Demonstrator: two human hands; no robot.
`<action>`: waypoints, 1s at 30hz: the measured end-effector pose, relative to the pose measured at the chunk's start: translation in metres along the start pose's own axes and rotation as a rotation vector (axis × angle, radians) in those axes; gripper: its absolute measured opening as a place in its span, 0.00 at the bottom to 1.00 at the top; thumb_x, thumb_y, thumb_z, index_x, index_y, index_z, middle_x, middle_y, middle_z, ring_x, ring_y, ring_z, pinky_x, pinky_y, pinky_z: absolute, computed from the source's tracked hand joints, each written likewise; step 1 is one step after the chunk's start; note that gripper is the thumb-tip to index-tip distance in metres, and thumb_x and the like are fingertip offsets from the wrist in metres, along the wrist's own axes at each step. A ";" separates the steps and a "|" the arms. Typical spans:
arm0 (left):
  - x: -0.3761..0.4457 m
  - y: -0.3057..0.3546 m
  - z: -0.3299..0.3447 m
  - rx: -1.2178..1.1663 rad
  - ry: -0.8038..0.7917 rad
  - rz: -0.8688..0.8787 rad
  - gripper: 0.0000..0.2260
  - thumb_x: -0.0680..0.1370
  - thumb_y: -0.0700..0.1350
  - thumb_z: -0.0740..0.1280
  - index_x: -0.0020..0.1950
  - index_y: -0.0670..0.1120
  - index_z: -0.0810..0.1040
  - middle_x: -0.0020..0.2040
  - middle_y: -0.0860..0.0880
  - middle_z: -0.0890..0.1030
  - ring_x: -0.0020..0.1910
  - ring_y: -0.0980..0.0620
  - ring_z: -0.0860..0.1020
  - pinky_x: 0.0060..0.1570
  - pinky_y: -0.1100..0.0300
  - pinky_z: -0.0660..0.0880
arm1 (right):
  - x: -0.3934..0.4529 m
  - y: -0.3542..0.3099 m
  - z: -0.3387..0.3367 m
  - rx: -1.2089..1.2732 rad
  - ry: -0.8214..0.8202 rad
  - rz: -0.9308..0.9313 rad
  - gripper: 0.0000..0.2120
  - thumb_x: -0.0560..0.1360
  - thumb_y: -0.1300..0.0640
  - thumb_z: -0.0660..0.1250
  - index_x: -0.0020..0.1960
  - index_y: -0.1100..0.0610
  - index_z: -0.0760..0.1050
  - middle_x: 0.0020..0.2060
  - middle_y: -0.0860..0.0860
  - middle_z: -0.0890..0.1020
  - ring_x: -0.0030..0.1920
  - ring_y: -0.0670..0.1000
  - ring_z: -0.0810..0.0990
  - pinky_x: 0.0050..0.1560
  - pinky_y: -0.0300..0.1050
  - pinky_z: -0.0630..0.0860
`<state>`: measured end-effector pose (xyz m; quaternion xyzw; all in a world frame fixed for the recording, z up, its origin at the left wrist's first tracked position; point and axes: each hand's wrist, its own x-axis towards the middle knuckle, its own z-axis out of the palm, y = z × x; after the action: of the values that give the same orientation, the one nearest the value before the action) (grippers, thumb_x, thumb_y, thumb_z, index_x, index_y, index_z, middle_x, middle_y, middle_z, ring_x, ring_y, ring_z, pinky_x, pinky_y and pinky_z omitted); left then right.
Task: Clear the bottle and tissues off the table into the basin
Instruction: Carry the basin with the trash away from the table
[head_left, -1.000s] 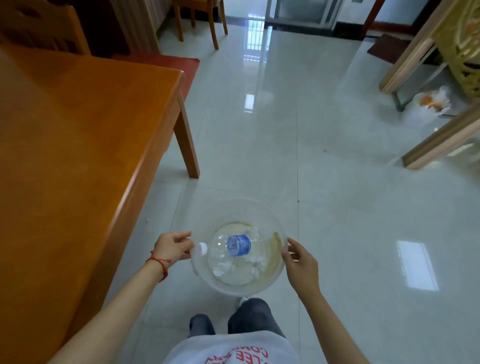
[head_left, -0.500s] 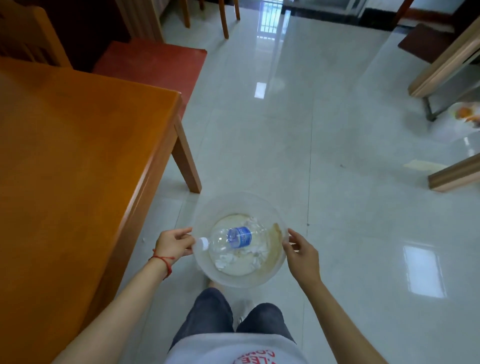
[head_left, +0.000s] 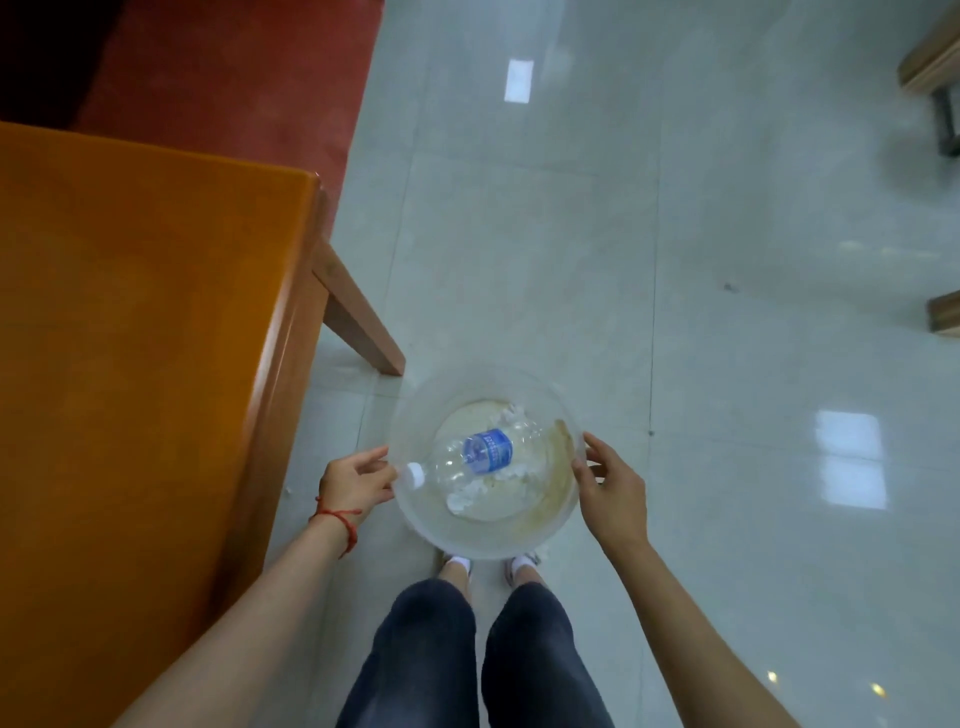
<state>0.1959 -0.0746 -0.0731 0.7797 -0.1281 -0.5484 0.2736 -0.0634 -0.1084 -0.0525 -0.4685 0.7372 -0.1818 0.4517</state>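
Compared with 0.5 s ago, the view has tipped further down: the chairs at the top are gone from sight, both shoes (head_left: 488, 564) now show under the basin, and the hands keep the same grip. The left hand (head_left: 356, 480) and right hand (head_left: 613, 491) are each closed on opposite sides of the clear plastic basin's (head_left: 410, 512) rim, holding it above the floor. Inside lies a clear bottle (head_left: 480, 457) on its side, blue label up, white cap at the left rim, over crumpled white tissues (head_left: 465, 499). The orange wooden table (head_left: 130, 338) stands to the left on glossy pale tile floor (head_left: 727, 364); a red mat (head_left: 234, 73) lies beyond.
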 end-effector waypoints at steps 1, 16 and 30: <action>0.013 -0.002 0.002 -0.006 0.011 -0.016 0.23 0.72 0.32 0.67 0.66 0.34 0.68 0.55 0.37 0.77 0.51 0.41 0.76 0.51 0.52 0.75 | 0.011 0.003 0.008 -0.002 -0.010 0.008 0.15 0.76 0.55 0.62 0.62 0.53 0.73 0.43 0.47 0.78 0.38 0.39 0.76 0.35 0.28 0.70; 0.194 -0.081 0.042 -0.097 0.108 -0.140 0.21 0.72 0.29 0.66 0.64 0.33 0.70 0.39 0.49 0.77 0.31 0.54 0.79 0.29 0.70 0.77 | 0.168 0.109 0.138 -0.112 -0.129 0.059 0.16 0.75 0.59 0.64 0.62 0.54 0.73 0.50 0.54 0.83 0.41 0.50 0.78 0.49 0.44 0.74; 0.355 -0.142 0.067 -0.060 0.175 -0.175 0.21 0.71 0.29 0.66 0.63 0.36 0.72 0.51 0.42 0.78 0.44 0.44 0.78 0.32 0.69 0.77 | 0.272 0.192 0.255 -0.098 -0.181 0.113 0.16 0.76 0.58 0.62 0.63 0.52 0.71 0.54 0.53 0.82 0.45 0.53 0.81 0.53 0.51 0.76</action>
<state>0.2498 -0.1555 -0.4492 0.8242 -0.0190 -0.5037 0.2582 0.0071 -0.2058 -0.4543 -0.4624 0.7266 -0.0765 0.5024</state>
